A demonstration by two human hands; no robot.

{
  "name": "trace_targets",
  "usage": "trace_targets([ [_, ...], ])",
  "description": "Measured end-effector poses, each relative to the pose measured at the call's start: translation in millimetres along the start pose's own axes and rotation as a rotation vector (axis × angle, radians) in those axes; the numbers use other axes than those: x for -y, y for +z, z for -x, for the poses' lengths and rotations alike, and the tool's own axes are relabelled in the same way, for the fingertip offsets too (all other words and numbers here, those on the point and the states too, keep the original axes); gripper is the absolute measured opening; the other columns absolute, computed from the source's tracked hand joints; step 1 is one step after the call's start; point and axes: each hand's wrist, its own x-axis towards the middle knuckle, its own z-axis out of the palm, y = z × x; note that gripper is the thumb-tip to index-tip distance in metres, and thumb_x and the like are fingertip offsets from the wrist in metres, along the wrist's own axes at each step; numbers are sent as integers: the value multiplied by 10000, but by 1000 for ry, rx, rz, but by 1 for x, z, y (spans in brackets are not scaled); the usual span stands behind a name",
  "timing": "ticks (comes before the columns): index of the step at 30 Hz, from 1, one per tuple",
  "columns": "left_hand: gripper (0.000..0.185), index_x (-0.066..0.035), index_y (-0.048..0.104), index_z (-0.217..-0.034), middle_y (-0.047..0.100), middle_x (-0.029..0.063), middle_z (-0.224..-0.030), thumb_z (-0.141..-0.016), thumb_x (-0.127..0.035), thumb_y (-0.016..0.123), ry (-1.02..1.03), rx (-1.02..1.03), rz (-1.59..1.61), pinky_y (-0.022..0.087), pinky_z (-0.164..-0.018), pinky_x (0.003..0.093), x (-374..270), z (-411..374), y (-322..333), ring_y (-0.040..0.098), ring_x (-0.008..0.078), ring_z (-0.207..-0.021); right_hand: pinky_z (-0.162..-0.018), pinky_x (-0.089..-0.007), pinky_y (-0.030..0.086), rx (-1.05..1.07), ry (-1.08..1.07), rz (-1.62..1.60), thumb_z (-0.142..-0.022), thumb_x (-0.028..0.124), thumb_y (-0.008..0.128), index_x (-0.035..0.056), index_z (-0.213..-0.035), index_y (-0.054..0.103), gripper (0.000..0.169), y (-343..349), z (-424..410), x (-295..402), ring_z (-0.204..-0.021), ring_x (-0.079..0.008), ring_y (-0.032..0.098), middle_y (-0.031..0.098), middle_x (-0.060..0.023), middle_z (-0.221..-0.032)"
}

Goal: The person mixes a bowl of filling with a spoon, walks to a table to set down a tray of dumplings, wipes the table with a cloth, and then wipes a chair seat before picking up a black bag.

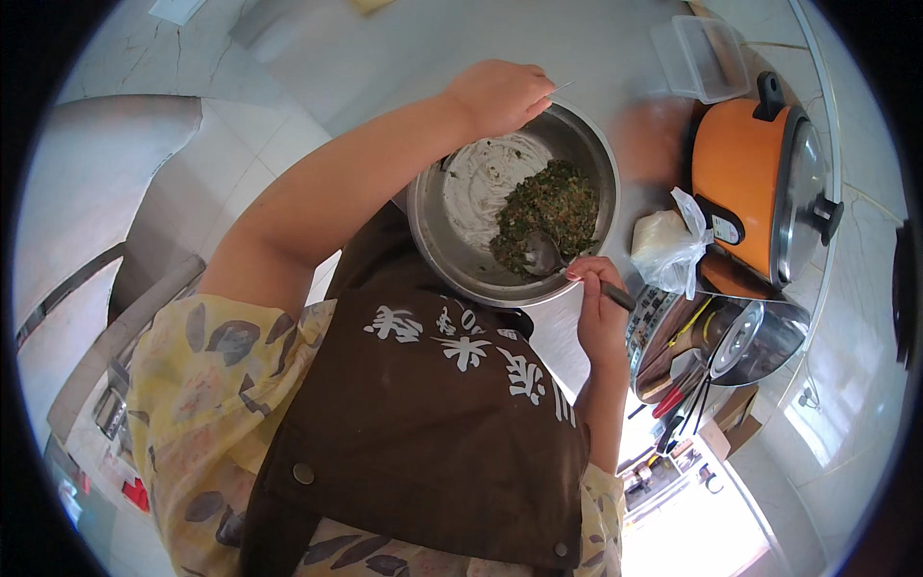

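A large steel bowl (611,180) stands before me with a chopped green and brown mixture (551,205) heaped on its right side. Pale smears coat the bowl's bottom. My right hand (602,299) grips the dark handle of a metal spoon (541,254), whose bowl rests in the lower edge of the mixture. Over the far rim is my left hand (505,97), its fingers closed on a thin, pale object (564,87) that sticks out to the right. What that object is cannot be told, and whether this hand touches the rim is unclear.
On the right stand an orange rice cooker (735,173), a tied plastic bag with pale contents (660,241) and a clear plastic container (710,61). Nearer me are a round wooden board (652,360) with utensils and a shiny metal container (775,346).
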Motion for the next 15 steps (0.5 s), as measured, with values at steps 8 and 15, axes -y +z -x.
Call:
trace_targets([
  [8, 206, -53, 615, -966, 624, 68, -963, -924, -234, 525, -13, 52, -19, 492, -712, 426, -2, -2, 1, 610, 321, -842, -880, -318, 460, 154, -17, -9, -925, -8, 481, -8, -951, 631, 152, -38, -5, -10, -955, -253, 603, 639, -131, -989],
  [15, 218, -59, 616, -977, 624, 66, -958, -934, -246, 512, -21, 55, -31, 493, -720, 424, -3, -3, 1, 612, 316, -850, -883, -308, 460, 359, -46, 2, -951, 45, 474, -10, -1014, 651, 196, -57, -25, 0, -964, -215, 604, 656, -129, -1010],
])
